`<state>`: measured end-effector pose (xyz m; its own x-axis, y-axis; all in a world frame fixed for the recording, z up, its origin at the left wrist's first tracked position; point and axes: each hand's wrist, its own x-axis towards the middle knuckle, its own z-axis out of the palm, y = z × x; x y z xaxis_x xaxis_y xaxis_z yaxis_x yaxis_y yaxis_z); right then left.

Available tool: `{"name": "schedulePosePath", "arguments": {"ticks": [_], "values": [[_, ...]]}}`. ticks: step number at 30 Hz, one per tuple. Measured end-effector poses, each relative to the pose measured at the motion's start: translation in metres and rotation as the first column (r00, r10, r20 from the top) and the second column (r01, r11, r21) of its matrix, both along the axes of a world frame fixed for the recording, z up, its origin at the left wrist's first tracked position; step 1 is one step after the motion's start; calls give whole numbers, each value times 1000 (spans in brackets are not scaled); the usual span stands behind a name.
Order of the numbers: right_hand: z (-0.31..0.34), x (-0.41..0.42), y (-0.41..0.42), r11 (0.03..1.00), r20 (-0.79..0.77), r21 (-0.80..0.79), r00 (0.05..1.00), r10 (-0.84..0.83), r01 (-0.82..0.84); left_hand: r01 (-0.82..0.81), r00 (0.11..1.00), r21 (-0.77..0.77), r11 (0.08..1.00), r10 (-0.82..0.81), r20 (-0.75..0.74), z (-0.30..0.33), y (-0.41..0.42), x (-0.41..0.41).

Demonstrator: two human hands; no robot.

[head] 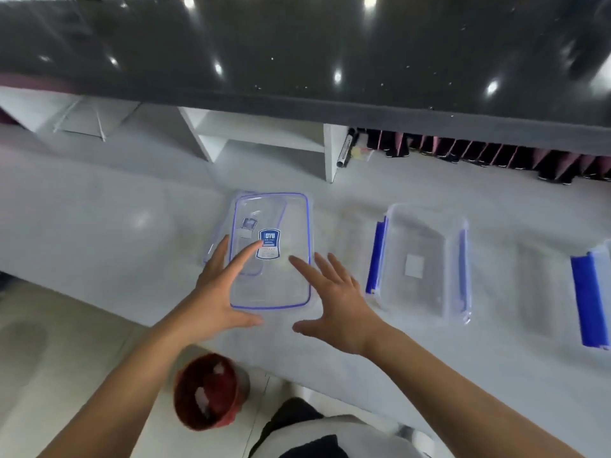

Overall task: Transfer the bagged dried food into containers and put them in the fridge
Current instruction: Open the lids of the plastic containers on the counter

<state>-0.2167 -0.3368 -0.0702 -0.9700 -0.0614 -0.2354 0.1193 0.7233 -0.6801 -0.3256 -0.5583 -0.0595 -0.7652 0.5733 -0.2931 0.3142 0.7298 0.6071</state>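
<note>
Between the two hands lies a clear rectangular plastic lid with blue seal rim [271,259], flat on the white tabletop [99,233], long axis running away from the person. Left hand [220,292] open, fingers over the lid's left edge; right hand [334,299] open, just beside its right edge. Rightward of the right hand, an empty clear container with blue clips [418,262], apart from the lid. No bagged food in view.

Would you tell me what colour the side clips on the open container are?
Blue, on the clear open container; seen in the head view.
</note>
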Motion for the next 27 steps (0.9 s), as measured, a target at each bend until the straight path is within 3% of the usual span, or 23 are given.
{"name": "schedulePosePath", "arguments": {"ticks": [4, 8, 14, 27], "values": [[-28, -42, -44, 997, 84, 16, 994, -71, 70, 91, 996, 46, 995, -91, 5, -22, -28, -54], [-46, -77, -74, 983, 74, 66, 982, -176, 172, 164, 986, 43, 986, -163, -27, -32, -41, -98], [-55, -105, -99, 939, 123, 259, 956, -266, 228, 261, 965, -38, 965, -262, -28, -46, -48, -149], [-73, -115, -119, 903, 149, 333, 930, -337, 273, 250, 968, -202, 947, -247, 37, -61, -46, -161]]}}
